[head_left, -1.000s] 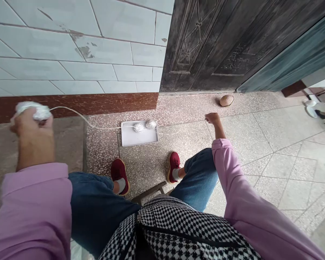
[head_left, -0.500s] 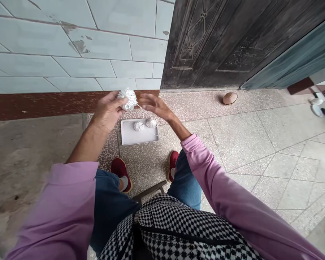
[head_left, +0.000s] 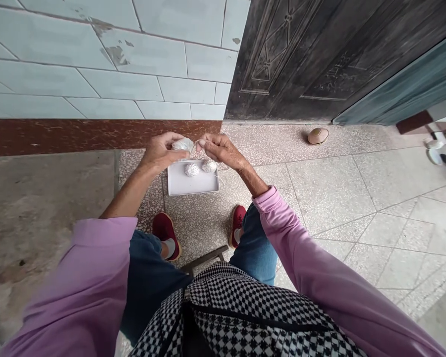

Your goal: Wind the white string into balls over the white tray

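Observation:
A ball of white yarn is gripped in my left hand, above the far edge of a shallow white tray. Just to its right, my right hand pinches a strand of yarn that runs to the ball. Two smaller balls of white yarn lie in the tray: one near its middle, the other by its right side. A loose thread trails onto the floor right of the tray.
My feet in red shoes stand on either side, nearer than the tray. A tiled wall and a dark carved door rise ahead. A brownish rounded object sits on the floor by the door. Part of a frame shows between my legs.
My right hand has closed from open fingers to a pinch on the strand. The yarn ball in my left hand has moved slightly down and right, and has turned.

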Motion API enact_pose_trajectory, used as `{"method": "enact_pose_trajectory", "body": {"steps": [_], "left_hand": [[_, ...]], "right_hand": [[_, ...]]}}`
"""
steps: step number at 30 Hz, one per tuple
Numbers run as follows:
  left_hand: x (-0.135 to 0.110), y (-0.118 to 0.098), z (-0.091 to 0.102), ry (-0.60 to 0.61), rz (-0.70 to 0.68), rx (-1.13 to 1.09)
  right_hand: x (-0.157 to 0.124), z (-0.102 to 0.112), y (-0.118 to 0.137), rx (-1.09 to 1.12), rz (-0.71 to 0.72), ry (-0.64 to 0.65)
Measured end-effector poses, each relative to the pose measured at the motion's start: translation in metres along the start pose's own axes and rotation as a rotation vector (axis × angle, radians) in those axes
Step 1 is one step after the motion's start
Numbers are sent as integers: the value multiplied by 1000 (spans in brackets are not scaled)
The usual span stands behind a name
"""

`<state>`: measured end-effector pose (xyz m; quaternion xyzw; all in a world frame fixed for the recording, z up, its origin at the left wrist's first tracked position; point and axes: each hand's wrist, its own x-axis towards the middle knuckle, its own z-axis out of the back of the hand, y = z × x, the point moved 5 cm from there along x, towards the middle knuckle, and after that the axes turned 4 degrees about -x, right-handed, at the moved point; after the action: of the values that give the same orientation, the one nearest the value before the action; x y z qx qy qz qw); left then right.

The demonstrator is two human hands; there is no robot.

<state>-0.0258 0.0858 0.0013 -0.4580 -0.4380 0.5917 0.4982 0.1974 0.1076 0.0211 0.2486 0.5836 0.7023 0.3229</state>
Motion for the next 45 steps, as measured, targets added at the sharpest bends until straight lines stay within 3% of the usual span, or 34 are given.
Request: {"method": "enact_pose_trajectory", "body": {"steps": [4, 8, 11, 17, 21, 24, 27, 30, 33, 37, 41, 45], "left_hand": [[-16, -11, -25, 261, 6, 56], [-24, -24, -38, 396, -46, -178], [-19, -23, -35, 358, -61, -357], [-2, -5, -17, 125, -48, -471], [6, 6, -5, -17, -50, -418], [9, 9, -2, -91, -66, -235], [5, 4, -9, -39, -106, -63], [-5, -7, -22, 145, -129, -2], [-20, -20, -30, 284, -112, -38], [-32, -31, -36, 379, -77, -137], [-31, -29, -39, 380, -25, -332], [-17, -18, -28, 218, -23, -529]], "right_hand": [[3, 25, 2, -25, -133, -202], [7, 30, -15, -26, -194, -252], [10, 20, -30, -45, -175, -200], [10, -7, -37, -245, 11, -17], [5, -20, -33, -326, 77, 106], [1, -24, -23, -268, 101, 158], [-1, -13, -9, -198, 67, 78], [-3, 9, 3, -160, -44, -89], [-5, 28, 8, -123, -127, -219], [-6, 32, 4, -106, -154, -266], [-1, 20, -6, -125, -158, -250], [5, 6, -10, -221, -76, -186]]}}
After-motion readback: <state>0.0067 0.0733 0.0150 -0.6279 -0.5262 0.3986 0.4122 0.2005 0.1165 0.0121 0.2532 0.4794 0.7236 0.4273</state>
